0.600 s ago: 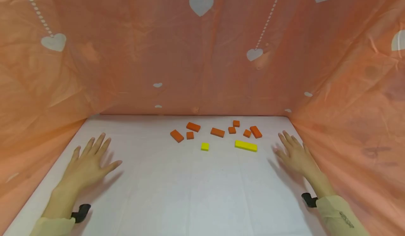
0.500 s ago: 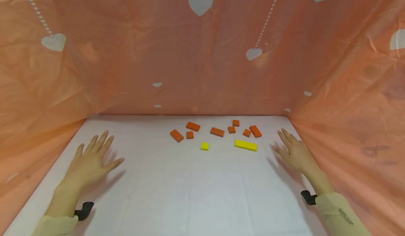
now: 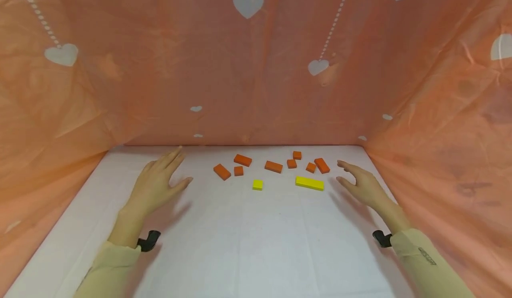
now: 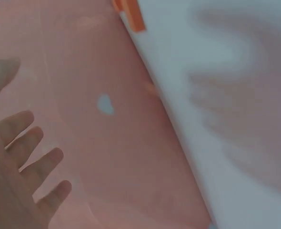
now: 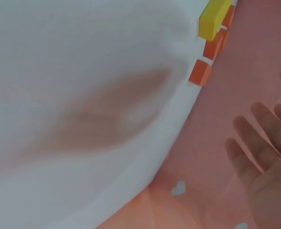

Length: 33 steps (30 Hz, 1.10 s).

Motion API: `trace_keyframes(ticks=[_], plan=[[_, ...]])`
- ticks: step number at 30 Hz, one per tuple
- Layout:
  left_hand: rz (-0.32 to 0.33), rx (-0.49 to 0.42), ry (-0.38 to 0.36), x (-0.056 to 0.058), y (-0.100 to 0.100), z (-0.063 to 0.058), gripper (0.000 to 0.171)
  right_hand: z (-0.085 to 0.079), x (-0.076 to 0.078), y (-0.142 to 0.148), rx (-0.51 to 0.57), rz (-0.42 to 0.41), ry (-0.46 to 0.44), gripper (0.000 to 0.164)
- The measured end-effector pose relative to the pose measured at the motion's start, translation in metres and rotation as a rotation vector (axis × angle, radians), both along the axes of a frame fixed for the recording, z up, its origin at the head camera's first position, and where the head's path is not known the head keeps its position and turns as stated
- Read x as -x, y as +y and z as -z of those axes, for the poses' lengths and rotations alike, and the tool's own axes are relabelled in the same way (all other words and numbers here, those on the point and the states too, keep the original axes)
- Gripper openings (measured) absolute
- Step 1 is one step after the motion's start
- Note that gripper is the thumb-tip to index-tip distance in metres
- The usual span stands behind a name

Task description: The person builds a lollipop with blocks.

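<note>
Above the white table, my left hand (image 3: 154, 187) hovers left of the blocks with fingers stretched and thumb apart. It holds nothing. On the other side my right hand (image 3: 364, 187) is likewise extended and bare, nearest the long yellow block (image 3: 310, 183) and a tilted orange block (image 3: 322, 165). A small yellow block (image 3: 258, 185) lies in front of the rest. Behind it spread orange rectangular blocks (image 3: 274, 167) and small orange cubes (image 3: 238, 171). The left wrist view catches an orange block (image 4: 133, 15) at the top; the right wrist view shows the long yellow block (image 5: 213, 20) again.
A white cloth (image 3: 264, 244) covers the table. Orange-pink sheeting with white hearts (image 3: 248, 76) rises at the back and along both sides, close to my right forearm. Each wrist wears a black strap mount (image 3: 149, 241).
My left hand has moved right and forward, toward the blocks, its fingers drawing closer together. My right hand has shifted slightly left. The blocks lie in the same arrangement.
</note>
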State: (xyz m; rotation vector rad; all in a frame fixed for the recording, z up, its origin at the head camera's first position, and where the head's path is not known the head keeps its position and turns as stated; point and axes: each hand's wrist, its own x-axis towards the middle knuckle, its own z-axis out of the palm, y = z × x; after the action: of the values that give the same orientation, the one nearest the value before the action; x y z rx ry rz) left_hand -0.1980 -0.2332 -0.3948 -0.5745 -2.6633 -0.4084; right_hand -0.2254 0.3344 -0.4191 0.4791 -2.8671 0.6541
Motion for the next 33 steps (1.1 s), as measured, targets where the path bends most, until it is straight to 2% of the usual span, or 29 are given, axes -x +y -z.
trace_keyframes(ticks=[4,8,12,17,21,25,28,33], plan=[[0.042,-0.029,0.045,0.017,0.025,-0.001,0.067,0.005,0.008,-0.01,0.05,-0.051,0.031,0.052],[0.097,-0.07,0.034,0.033,0.051,0.002,0.063,0.01,0.014,-0.017,0.085,-0.089,0.015,0.048],[0.144,-0.088,-0.022,0.044,0.075,0.009,0.058,0.013,0.018,-0.023,0.095,-0.105,-0.04,0.046],[0.201,-0.06,-0.091,0.055,0.1,0.02,0.05,0.014,0.025,-0.03,0.062,-0.142,-0.09,0.038],[0.258,-0.036,-0.153,0.062,0.113,0.028,0.044,0.012,0.033,-0.036,0.023,-0.184,-0.132,0.036],[0.322,-0.033,-0.256,0.068,0.123,0.035,0.041,0.012,0.042,-0.041,-0.018,-0.223,-0.183,0.034],[0.368,0.002,-0.328,0.072,0.129,0.04,0.038,0.013,0.045,-0.043,-0.054,-0.243,-0.203,0.033],[0.44,0.119,-0.349,0.077,0.141,0.048,0.031,0.016,0.046,-0.045,-0.108,-0.271,-0.197,0.031]])
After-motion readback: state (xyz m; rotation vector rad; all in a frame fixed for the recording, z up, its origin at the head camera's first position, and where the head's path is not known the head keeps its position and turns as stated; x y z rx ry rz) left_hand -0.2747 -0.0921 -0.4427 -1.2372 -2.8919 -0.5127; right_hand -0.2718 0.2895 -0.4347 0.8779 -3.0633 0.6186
